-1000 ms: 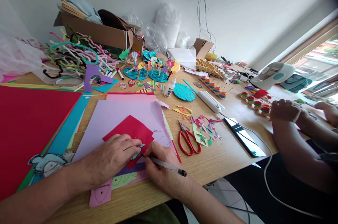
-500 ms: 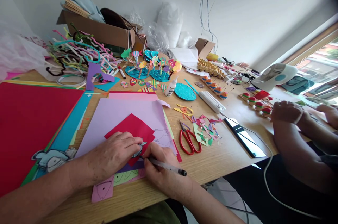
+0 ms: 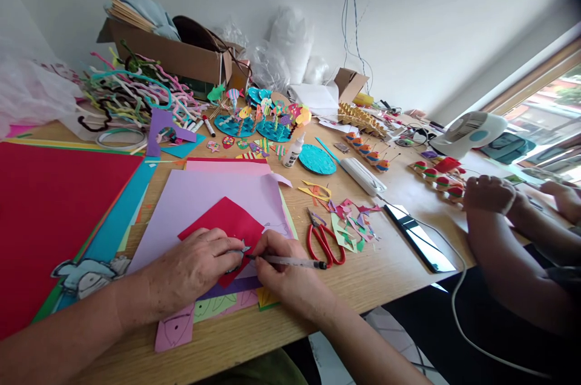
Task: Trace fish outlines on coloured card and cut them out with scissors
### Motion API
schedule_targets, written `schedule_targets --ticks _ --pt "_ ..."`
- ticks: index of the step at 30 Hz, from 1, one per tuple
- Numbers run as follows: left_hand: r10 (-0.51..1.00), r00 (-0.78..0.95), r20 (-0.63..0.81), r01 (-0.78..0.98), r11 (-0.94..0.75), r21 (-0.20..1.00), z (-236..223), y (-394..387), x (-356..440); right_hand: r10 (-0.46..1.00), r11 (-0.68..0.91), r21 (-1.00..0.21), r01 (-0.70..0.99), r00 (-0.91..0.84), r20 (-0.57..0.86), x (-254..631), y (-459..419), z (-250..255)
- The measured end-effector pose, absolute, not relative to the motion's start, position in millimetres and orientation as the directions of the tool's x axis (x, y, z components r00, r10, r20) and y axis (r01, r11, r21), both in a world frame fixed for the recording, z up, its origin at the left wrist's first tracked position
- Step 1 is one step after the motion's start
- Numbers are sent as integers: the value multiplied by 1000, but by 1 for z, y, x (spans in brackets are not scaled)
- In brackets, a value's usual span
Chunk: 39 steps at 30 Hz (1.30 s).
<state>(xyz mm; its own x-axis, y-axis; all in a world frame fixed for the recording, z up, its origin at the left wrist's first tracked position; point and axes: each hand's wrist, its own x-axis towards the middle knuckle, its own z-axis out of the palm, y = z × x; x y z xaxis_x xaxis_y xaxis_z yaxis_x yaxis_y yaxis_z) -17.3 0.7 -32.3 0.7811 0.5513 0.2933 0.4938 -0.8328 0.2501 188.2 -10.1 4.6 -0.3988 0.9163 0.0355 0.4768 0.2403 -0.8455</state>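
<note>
My left hand [image 3: 188,267] lies over a piece of red paper [image 3: 227,217], its fingertips together and holding down a small grey-blue, fish-like cutout [image 3: 236,259] that they partly cover. In my right hand [image 3: 290,276] is a pen [image 3: 295,261], its tip at the right edge of the cutout. Beneath the red piece is a lilac sheet [image 3: 190,194] with outlines drawn on its right side. Pink paper with a drawn fish [image 3: 175,329] pokes out near the table edge. More grey-blue cutouts [image 3: 97,276] rest beside my left forearm.
Red-handled scissors [image 3: 324,243] and paper scraps [image 3: 354,221] lie to the right, near a phone [image 3: 420,240] and a white cable. A glue bottle [image 3: 293,152] stands behind the sheets. Large coloured sheets [image 3: 59,209] are at left. Another person's hands [image 3: 490,194] rest at far right.
My right hand and the pen have shifted slightly right and up along the cutout, and the pen lies flatter. My left hand stays on the cutout.
</note>
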Motion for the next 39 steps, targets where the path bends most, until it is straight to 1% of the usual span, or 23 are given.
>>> schedule_targets --ticks 6,12,20,30,39 --pt "554 777 300 486 -830 273 -33 2 -18 920 239 -837 493 -390 33 185 -13 3" --pt "527 795 299 460 -846 268 -34 5 -20 915 261 -825 501 -400 47 185 -16 -2" --pt "551 778 303 472 -830 297 -31 4 -20 911 270 -818 507 -411 45 183 -18 -2" --pt "570 780 259 471 -807 356 -28 4 -19 901 286 -805 520 -432 42 181 -20 -1" --pt "564 763 314 445 -812 378 -25 4 -17 898 298 -818 493 -435 65 182 -21 -4"
